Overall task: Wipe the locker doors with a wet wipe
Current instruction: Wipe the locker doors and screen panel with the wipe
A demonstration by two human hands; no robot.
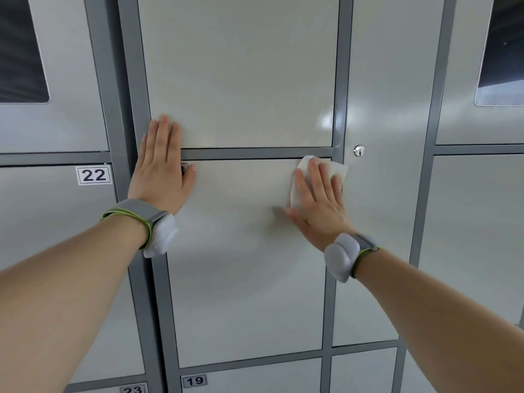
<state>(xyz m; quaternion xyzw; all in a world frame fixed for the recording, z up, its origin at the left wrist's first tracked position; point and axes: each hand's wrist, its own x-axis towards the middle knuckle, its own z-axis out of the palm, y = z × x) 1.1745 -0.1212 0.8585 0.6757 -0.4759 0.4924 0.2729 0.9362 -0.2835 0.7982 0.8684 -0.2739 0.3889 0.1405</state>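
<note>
The right grip (319, 205) is released: straight fingers press the wipe (338, 169) flat on the top right corner of the middle door (246, 265). The left grip (161, 168), also flat, rests on the door's top left corner. Nearby are label 22 (93, 175) and label 19 (194, 380).

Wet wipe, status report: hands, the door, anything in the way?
Left hand flat over top left corner of locker door, empty. Right hand presses wet wipe at top right corner. Lock on next panel, apart from wipe.
</note>
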